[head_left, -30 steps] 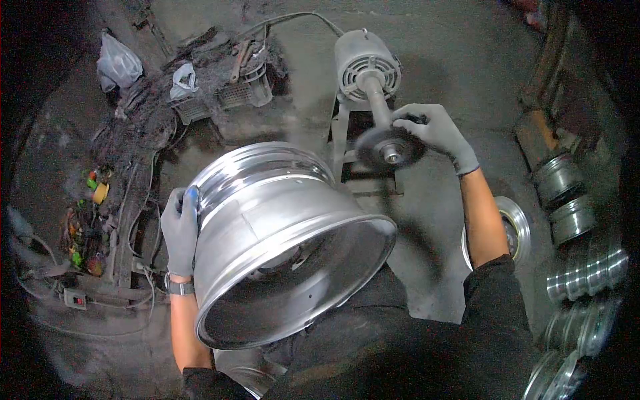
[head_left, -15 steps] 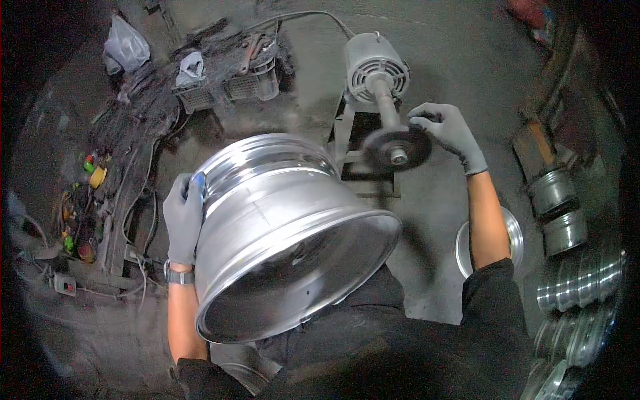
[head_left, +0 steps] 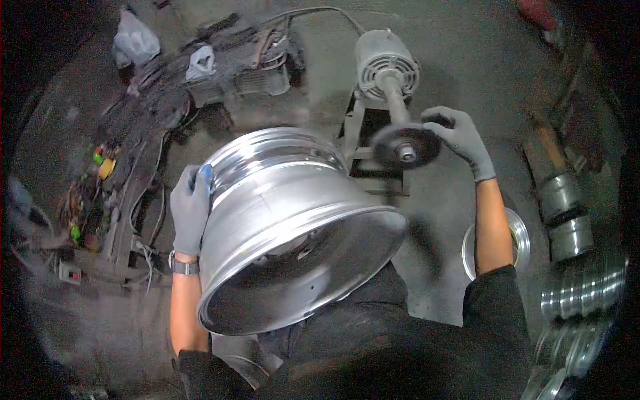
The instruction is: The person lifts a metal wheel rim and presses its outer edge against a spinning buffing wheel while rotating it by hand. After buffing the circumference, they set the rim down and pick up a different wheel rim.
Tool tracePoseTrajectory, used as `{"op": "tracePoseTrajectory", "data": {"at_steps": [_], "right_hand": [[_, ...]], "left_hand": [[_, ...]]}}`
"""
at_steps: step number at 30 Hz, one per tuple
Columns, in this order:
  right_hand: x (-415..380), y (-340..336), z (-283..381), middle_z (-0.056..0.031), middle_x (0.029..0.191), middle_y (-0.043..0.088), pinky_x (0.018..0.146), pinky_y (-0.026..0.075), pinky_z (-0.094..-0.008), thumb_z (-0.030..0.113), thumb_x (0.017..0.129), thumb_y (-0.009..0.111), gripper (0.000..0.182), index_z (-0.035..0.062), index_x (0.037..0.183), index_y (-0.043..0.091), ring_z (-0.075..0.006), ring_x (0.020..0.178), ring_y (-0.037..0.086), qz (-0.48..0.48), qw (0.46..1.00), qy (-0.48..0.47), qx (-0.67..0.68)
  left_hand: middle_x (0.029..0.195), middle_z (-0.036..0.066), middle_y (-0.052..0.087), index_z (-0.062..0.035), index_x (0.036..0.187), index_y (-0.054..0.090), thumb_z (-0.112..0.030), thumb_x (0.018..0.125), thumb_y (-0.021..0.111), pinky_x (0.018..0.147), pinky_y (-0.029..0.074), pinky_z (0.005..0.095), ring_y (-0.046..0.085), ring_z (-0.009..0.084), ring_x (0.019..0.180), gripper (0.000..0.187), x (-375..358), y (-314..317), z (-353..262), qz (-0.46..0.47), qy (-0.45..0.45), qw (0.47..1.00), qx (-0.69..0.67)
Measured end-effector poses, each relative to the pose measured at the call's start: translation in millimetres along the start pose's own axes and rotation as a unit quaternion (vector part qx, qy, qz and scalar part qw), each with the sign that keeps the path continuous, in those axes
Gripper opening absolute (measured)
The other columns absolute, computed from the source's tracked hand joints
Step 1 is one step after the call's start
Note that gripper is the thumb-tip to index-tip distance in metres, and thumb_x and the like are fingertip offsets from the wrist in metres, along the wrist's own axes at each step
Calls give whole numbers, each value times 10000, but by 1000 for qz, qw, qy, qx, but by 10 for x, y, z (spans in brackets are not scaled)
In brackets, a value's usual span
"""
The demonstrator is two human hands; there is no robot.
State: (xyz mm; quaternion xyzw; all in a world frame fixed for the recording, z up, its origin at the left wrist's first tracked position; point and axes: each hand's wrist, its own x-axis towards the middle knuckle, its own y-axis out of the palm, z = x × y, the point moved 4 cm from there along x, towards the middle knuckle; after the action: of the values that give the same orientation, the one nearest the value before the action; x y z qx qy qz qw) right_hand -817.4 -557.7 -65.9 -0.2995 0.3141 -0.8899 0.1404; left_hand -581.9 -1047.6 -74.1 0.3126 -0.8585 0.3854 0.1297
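Note:
A large shiny metal wheel rim (head_left: 287, 197) lies tilted across my lap, its wide open side toward me. My left hand (head_left: 191, 207), in a grey glove, grips the rim's left side, with a bit of blue at the fingers. My gloved right hand (head_left: 460, 139) is at the right edge of a dark round disc (head_left: 407, 145), thumb and fingers curled near it; whether it pinches something small is hidden. The disc sits on the shaft of a grey motor (head_left: 388, 63) and looks blurred.
Stacked metal rims (head_left: 583, 290) stand at the right, with another rim (head_left: 523, 243) on the floor behind my right forearm. Baskets (head_left: 263, 80), a white plastic bag (head_left: 137, 40), cables and a switch box (head_left: 69, 272) are at the left.
The whole view has shifted, so most things appear slightly further right. My left hand still holds the rim, and my right hand remains by the disc.

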Motion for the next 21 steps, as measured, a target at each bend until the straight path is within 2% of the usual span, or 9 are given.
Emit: {"op": "tracePoseTrajectory", "data": {"at_steps": [3,4,8,12,14,16,18,20,21], "right_hand": [[-14,41,-154,-91,1060,777,932,542,-301,121,951,728,218,-29,1105,764,-148,1005,699,19,996,53,67],[-9,55,-134,-90,1077,778,940,541,-303,109,954,722,225,-36,1123,759,-149,1017,698,16,998,33,50],[52,129,-28,-75,1125,778,961,536,-309,60,971,702,229,-36,1172,755,-145,1039,695,-23,999,17,19],[114,48,-256,-73,1149,762,968,530,-309,60,1008,674,209,-27,1185,744,-147,1065,681,-17,999,-18,26],[29,-88,-254,-77,1191,748,969,530,-314,71,1022,669,223,-30,1212,731,-152,1086,676,-63,996,-22,-51],[-177,-212,-268,-85,1229,735,986,528,-321,92,1041,653,227,-31,1219,724,-158,1125,671,-88,996,3,7],[-531,-263,-68,-88,1132,742,907,536,-316,135,1058,637,225,-23,1185,734,-165,1037,668,-159,983,-20,-84],[-976,-249,-754,-84,1017,726,812,512,-308,174,1068,627,227,-8,1137,743,-160,932,632,-109,992,62,-23],[-1280,-79,-1094,-69,934,699,763,480,-316,206,1061,638,238,-8,1075,740,-155,854,586,-80,990,112,-14]], "left_hand": [[932,219,714,-7,1097,700,-302,1043,610,780,521,390,697,320,845,313,11,3,13,3,-12,1000,19],[957,227,721,-19,1111,705,-319,1035,611,788,527,408,710,358,872,324,11,0,41,5,-20,1000,16],[960,225,725,-59,1112,717,-425,1019,582,795,536,486,712,417,905,402,6,-6,62,-35,17,997,65],[942,222,723,-61,1057,716,-443,1001,593,778,529,506,697,439,897,405,-2,-85,38,-26,-9,997,71],[933,222,721,-58,1037,713,-449,995,598,772,524,513,693,441,887,409,-5,-56,37,-13,-13,998,63],[917,231,715,-53,1021,712,-446,991,600,769,522,521,696,437,884,410,3,-69,29,-23,-1,998,52],[910,230,713,-45,1013,708,-426,991,596,771,524,525,697,437,886,398,23,-70,37,-22,-12,998,57],[913,230,714,-38,999,702,-411,989,593,780,528,527,697,442,891,388,9,-70,28,-35,4,999,39],[901,224,715,-62,1031,714,-431,1002,600,752,548,487,715,418,864,387,16,-76,23,-28,3,998,59]]}}
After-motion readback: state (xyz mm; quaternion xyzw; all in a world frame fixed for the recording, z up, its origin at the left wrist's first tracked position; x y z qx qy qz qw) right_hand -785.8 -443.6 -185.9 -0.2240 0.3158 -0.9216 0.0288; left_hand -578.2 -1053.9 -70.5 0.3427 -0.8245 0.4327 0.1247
